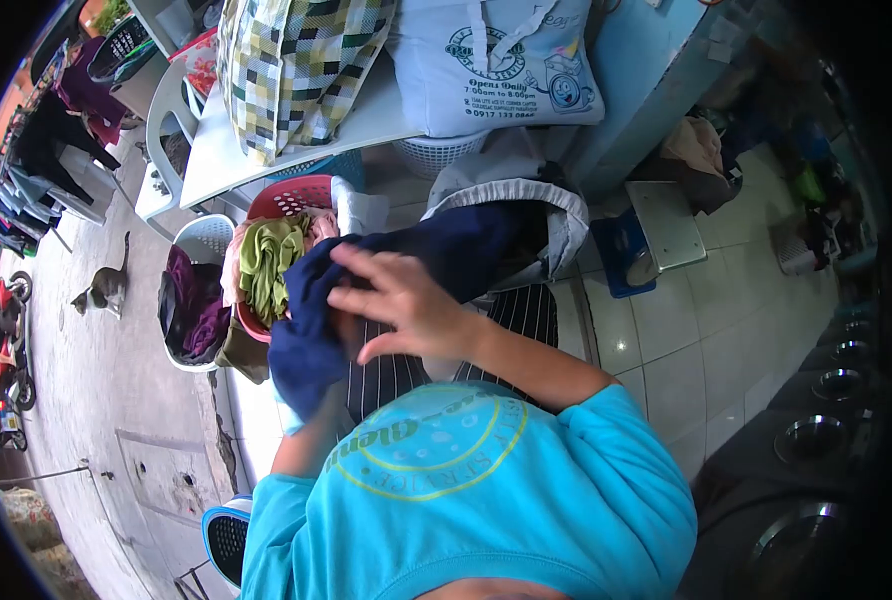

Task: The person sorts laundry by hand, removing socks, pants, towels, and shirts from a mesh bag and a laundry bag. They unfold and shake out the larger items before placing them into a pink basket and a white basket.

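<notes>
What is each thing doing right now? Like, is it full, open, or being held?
right hand: open, fingers spread, flat on the navy cloth
left hand: hidden under the cloth
navy cloth: bunched, held up
red basket: full of clothes, green cloth on top
white basket: holds dark clothes
grey bag: open
checked bag: stuffed, on the table
cat: sitting on the pavement

Right hand (pixel 401 305) lies flat, fingers (pixel 366 262) spread; left hand hidden.
</notes>
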The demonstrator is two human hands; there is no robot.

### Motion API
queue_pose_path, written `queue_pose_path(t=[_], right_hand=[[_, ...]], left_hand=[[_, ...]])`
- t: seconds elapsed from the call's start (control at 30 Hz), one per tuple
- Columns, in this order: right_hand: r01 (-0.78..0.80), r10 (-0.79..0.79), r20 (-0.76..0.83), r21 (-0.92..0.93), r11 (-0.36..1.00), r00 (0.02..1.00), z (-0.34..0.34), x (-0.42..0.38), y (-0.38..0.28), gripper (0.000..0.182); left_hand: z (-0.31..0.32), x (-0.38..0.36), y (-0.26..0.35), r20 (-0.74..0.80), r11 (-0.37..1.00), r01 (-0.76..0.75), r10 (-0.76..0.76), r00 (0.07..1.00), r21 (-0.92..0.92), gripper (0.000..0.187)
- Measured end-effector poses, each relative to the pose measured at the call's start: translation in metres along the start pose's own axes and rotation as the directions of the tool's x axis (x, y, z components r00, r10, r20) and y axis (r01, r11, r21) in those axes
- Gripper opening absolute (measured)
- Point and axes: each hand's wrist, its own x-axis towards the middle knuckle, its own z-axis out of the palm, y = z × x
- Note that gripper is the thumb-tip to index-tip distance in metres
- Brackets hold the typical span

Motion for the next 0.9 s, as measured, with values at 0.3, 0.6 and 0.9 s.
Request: queue_pose_path(t=[0.3,0.6,0.9], right_hand=[[-0.712,0.646,-0.316,-0.427,0.557,0.695,0.031,-0.111,0.112,0.09],[-0.411,0.657,-0.334,0.569,0.712,0.676,-0.058,-0.013,0.056,0.057],[-0.483,0.485,-0.019,0.056,0.874,0.875,-0.087,-0.006,0.082,0.039]], left_hand=[[-0.061,-0.069,0.093,-0.316,0.333,-0.431,0.346,0.883,-0.839,0.048],[-0.093,-0.015,0.014,0.295,-0.09,0.282,-0.363,0.884,-0.955,0.048],[-0.161,-0.046,0.017,-0.26,0.285,-0.165,-0.337,0.905,-0.944,0.042]])
